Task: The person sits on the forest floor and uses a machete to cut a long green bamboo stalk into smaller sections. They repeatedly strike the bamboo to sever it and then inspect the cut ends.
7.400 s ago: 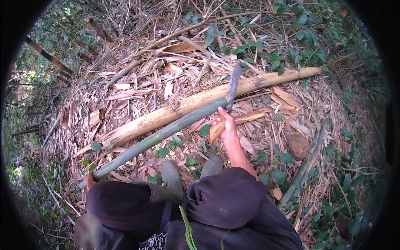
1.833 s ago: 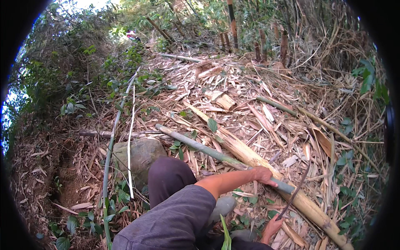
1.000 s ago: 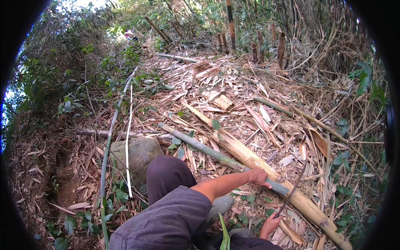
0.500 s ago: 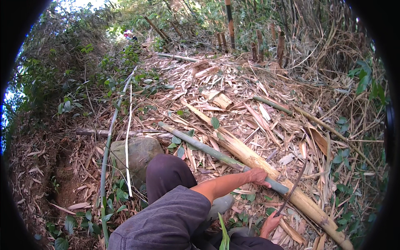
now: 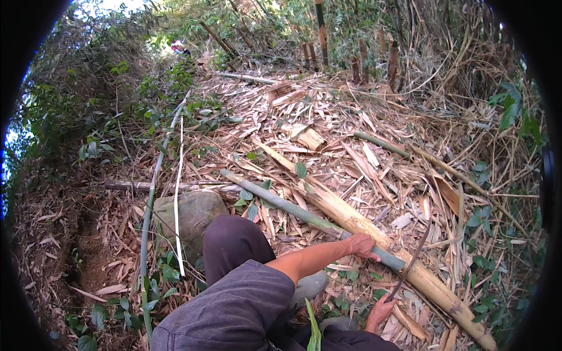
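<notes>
My left hand (image 5: pixel 363 246) is wrapped round a green bamboo pole (image 5: pixel 285 206) close to its right end. That end lies on a thicker, yellowish bamboo log (image 5: pixel 438 288), which slants down toward the lower right. In my right hand (image 5: pixel 380 313), lower down, is the handle end of a machete (image 5: pixel 410 264) with a long, dark, narrow blade. The blade points up and to the right, passing just by the cut end of the green pole. Whether it touches the pole I cannot tell.
A large stone (image 5: pixel 202 215) sits left of my knee. Beside it are a long green bamboo stem (image 5: pixel 148 222) and a pale split strip (image 5: pixel 177 199). Wood shavings cover the slope. A short cut piece (image 5: pixel 310 139) lies farther up, below several brown stumps (image 5: pixel 392 63). Brush lines both sides.
The whole view has shifted very slightly. Both hands, the green pole and the machete keep practically the same places relative to one another.
</notes>
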Motion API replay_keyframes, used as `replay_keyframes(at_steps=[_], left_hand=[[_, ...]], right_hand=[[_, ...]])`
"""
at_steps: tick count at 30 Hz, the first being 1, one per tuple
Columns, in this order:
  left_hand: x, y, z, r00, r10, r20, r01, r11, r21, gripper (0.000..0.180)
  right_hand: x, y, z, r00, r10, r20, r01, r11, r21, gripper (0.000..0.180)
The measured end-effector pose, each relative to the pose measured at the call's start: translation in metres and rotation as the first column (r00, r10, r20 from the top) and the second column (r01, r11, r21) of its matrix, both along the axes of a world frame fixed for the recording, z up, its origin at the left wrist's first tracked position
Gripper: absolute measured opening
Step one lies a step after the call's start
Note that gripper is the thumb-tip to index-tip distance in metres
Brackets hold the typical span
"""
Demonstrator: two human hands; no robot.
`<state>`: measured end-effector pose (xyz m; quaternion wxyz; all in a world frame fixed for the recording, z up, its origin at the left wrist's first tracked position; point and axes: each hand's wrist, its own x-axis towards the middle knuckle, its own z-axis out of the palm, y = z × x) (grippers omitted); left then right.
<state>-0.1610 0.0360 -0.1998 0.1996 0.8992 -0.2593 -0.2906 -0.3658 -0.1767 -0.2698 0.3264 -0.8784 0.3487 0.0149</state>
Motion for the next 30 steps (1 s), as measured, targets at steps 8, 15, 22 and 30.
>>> replay_keyframes(at_steps=[8, 15, 22, 30], left_hand=[[0.0, 0.0, -0.003, 1.0, -0.002, -0.005, 0.003, 1.0, 0.011, 0.083], [0.0, -0.001, -0.005, 1.0, 0.005, 0.01, -0.005, 1.0, 0.005, 0.083], [-0.001, 0.0, -0.003, 1.0, 0.014, 0.007, -0.014, 1.0, 0.009, 0.082], [-0.001, -0.001, -0.001, 1.0, 0.018, 0.014, -0.018, 1.0, -0.017, 0.082]], right_hand=[[-0.001, -0.003, -0.007, 1.0, -0.003, 0.006, 0.003, 0.999, 0.038, 0.036], [-0.002, -0.004, -0.01, 1.0, 0.011, -0.007, -0.011, 1.0, 0.006, 0.037], [-0.002, -0.003, -0.008, 1.0, 0.009, -0.005, -0.009, 1.0, 0.014, 0.039], [-0.003, -0.007, -0.015, 0.999, 0.026, -0.031, -0.026, 1.0, -0.013, 0.042]])
